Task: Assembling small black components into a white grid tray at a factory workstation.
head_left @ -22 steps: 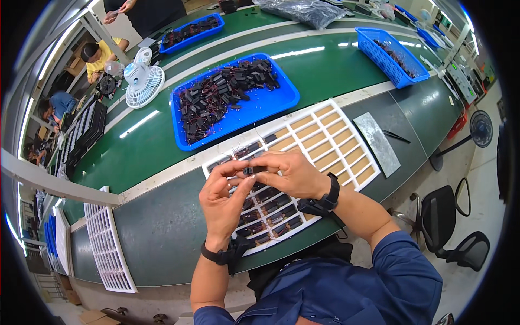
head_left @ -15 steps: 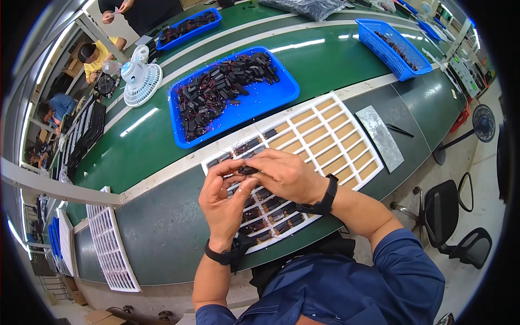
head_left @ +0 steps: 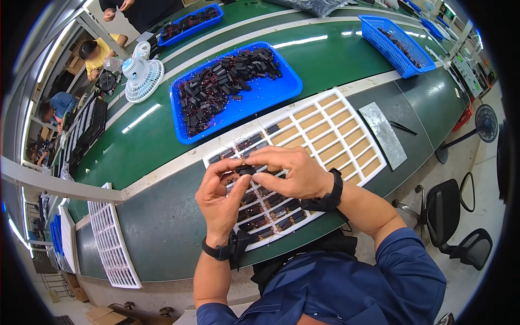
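Between the fingertips of both hands is a small black rectangular part (head_left: 246,169), held above a white grid tray (head_left: 362,128). My left hand (head_left: 219,197) pinches it from the left, thumb and fingers bent around it. From the right, my right hand (head_left: 292,172) grips it too, with thumb and fingers drawn together. Black parts with thin wires (head_left: 249,212) fill several cells on the tray's left side and under my hands. Farther right, the cells show a brown backing. Beyond the tray, a blue bin (head_left: 271,92) holds a heap of similar black parts with reddish wires.
A metal plate (head_left: 383,135) and black tweezers (head_left: 402,128) lie right of the tray. A blue perforated basket (head_left: 398,59) stands at the far right. Another white grid tray (head_left: 115,244) is at left. A fan (head_left: 142,76) and co-workers are beyond the bin.
My right hand's fingers have shifted slightly around the black part, and more of it shows between my fingertips. Both hands remain over the tray. The whole view has shifted slightly.
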Tool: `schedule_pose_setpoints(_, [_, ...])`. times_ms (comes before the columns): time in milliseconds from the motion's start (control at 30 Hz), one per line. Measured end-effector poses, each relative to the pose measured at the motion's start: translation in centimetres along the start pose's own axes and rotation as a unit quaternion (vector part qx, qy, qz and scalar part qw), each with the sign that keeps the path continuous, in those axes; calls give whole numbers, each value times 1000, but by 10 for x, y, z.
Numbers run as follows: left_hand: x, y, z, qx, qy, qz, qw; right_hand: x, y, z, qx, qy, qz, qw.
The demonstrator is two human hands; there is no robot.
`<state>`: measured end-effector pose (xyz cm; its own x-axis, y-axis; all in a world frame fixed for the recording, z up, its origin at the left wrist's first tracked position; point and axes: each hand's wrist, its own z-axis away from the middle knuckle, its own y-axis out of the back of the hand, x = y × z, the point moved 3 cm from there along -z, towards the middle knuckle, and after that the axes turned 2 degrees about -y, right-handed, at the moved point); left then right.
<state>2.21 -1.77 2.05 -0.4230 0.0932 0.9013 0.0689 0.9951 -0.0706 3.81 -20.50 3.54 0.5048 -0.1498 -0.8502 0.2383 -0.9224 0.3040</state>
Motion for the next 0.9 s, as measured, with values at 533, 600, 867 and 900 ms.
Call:
schedule_pose_setpoints(533, [-5,-5,-1,50,106,156,981,2,1,-1,31,-13,24,999])
schedule_pose_setpoints(600, [-6,-2,0,51,124,153,979,6,-1,-2,47,36,38,998])
schedule_pose_setpoints(867, [-9,7,2,32,80,59,995,-3,5,-1,9,-28,-56,998])
schedule_pose_setpoints(900, [-7,6,2,27,64,55,996,-2,7,0,-2,-58,-94,994])
